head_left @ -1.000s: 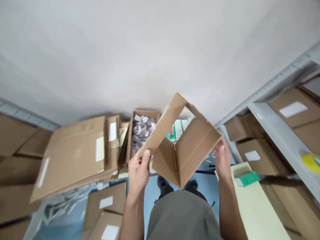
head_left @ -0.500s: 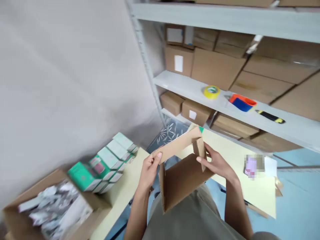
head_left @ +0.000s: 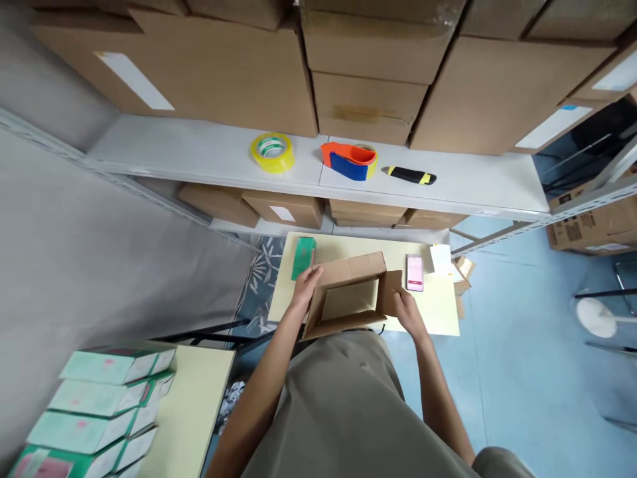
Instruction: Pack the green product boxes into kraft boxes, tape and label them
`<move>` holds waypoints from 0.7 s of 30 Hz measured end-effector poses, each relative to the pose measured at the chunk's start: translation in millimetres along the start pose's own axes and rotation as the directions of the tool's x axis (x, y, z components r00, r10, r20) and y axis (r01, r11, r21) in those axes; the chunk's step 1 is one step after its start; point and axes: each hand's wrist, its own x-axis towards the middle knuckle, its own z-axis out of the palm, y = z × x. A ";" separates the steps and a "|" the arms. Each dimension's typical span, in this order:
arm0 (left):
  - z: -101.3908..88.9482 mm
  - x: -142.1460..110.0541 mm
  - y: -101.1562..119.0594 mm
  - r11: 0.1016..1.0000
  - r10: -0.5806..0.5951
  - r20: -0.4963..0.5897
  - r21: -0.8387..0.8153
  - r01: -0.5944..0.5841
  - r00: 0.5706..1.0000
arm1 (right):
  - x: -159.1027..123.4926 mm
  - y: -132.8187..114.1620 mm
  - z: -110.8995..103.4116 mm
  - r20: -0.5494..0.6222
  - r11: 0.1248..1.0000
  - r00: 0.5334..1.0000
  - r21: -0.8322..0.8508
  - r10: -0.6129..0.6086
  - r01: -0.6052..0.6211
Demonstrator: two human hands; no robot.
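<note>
An open cardboard box point(head_left: 351, 267) is held between my two hands, over the near edge of a pale yellow table point(head_left: 442, 318). Its middle is open, and the tabletop shows through it. My left hand point(head_left: 305, 287) grips the upper left corner with the thumb on top. My right hand point(head_left: 409, 312) holds a flap at the right side; some of its fingers are hidden. On the same table, a green box point(head_left: 303, 257) lies just beyond my left hand. A phone point(head_left: 414, 273) with a lit pink screen lies beyond my right hand.
On the shelf point(head_left: 199, 149) ahead lie yellow tape point(head_left: 273, 153), an orange and blue tape dispenser point(head_left: 350, 161) and a utility knife point(head_left: 411, 175). Large cartons point(head_left: 368, 99) stand behind them. Several green-and-white boxes point(head_left: 84, 398) stand on the left table point(head_left: 199, 378).
The view has swung right, toward the shelf and the table in front. The cardboard box is now over that table, its middle opening facing up. Both hands still hold it.
</note>
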 end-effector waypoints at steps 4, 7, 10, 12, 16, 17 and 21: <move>2.9 1.9 0.9 0.998 -0.034 -0.086 0.043 0.037 0.996 | 3.2 17.0 -4.0 -0.031 0.989 0.999 0.146 0.019 -0.014; -13.3 -24.1 1.1 0.983 -0.038 -0.001 0.182 0.038 0.999 | 1.2 20.3 -1.6 -0.050 0.980 0.998 0.199 0.042 -0.031; -29.8 -53.9 5.3 0.833 0.001 0.085 0.552 -0.048 0.996 | -2.0 17.1 -0.1 -0.091 0.984 0.995 0.176 0.048 -0.031; -33.3 -66.4 13.4 0.630 0.027 0.091 0.772 -0.087 0.996 | -3.7 12.5 -0.6 -0.120 0.992 0.992 0.121 0.046 -0.031; -21.6 -72.8 35.8 0.335 0.065 0.068 0.938 -0.085 0.996 | -4.4 1.3 -1.5 -0.108 0.995 0.994 -0.101 -0.023 0.012; -17.4 -72.5 40.2 0.302 0.077 0.061 0.950 -0.082 0.995 | -4.0 -1.7 -0.6 -0.092 0.985 0.994 -0.169 -0.059 0.043; -7.6 -70.8 43.2 0.273 0.150 0.079 0.955 -0.118 0.986 | -2.3 -11.7 10.2 -0.024 0.929 0.985 -0.336 -0.172 0.154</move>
